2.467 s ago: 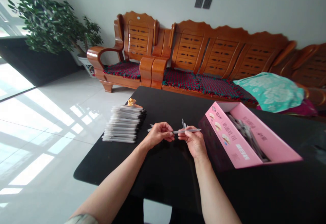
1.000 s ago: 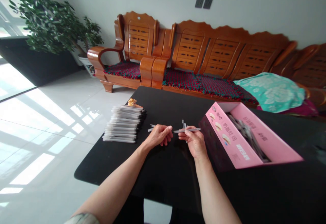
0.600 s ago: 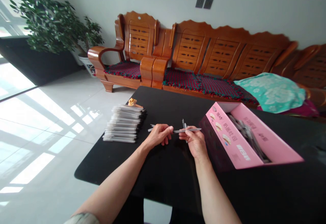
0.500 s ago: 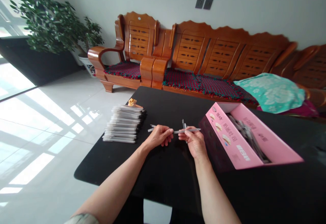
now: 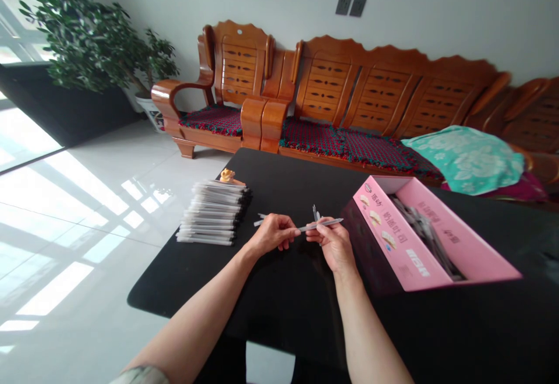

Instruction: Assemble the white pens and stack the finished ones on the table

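Note:
Between my hands, over the black table, is a slim grey-white pen (image 5: 335, 221) with its pointed end to the right. My left hand (image 5: 275, 232) pinches its left end between thumb and fingers. My right hand (image 5: 333, 243) grips it near the pointed end. Beside my right fingers, more thin pen-like pieces (image 5: 315, 213) stick up; whether the hand holds them too I cannot tell. Just beyond my left hand lie white pieces (image 5: 259, 221), partly hidden by it. To the left, a stack of white pens (image 5: 212, 215) with black ends lies in a row.
A pink open box (image 5: 393, 238) with dark, thin items (image 5: 425, 232) inside stands at the right on the black table (image 5: 288, 302). A small orange figure (image 5: 227, 176) sits behind the pen stack. Beyond are a wooden sofa (image 5: 327, 81) and a potted plant (image 5: 109, 46).
My left thumb and fingers have shifted slightly right along the pen, closer to my right hand. The pen's tip sits a touch further left and higher. The rest looks the same.

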Tool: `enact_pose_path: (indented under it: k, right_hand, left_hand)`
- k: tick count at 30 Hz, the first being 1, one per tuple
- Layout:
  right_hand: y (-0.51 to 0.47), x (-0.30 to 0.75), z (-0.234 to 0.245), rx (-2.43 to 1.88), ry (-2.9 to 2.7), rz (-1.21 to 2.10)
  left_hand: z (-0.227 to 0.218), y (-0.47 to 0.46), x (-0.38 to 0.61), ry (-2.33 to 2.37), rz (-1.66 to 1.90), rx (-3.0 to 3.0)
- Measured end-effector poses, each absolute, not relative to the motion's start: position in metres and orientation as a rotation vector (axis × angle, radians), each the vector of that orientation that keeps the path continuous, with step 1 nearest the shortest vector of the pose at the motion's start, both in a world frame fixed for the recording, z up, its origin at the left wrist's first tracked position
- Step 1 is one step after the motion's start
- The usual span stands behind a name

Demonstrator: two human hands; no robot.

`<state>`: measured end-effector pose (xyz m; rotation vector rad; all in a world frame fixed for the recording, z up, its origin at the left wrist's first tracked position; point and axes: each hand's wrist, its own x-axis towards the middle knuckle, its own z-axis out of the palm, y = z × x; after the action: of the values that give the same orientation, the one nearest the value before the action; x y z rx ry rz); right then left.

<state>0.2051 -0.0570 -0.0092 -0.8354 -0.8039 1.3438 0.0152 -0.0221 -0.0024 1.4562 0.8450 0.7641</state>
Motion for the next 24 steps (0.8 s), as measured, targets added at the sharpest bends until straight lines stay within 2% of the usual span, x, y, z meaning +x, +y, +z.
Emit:
enact_pose_path:
  k: [3,6,11,17,24]
  right_hand:
    - [-0.056,0.208,-0.010,-0.819,-0.775,1.335]
    - [-0.055,0.213,-0.011,-0.798,-0.736,1.292]
    - [-0.059,0.215,-0.004,-0.823,-0.773,1.312]
    - [-0.065,0.209,0.004,-0.831,-0.869,1.393]
    - [-0.062,0.212,0.000,-0.800,-0.893,1.463]
  left_hand:
    - [0.003,-0.023,0.014,0.871,0.853,1.490]
    - [0.009,-0.017,0.004,0.971,1.086,1.493]
    - [0.009,-0.001,-0.027,1.371,1.432,1.418]
    - [0.000,0.006,-0.040,1.654,1.294,1.826]
    - [-0.014,0.004,-0.032,1.579,0.950,2.216]
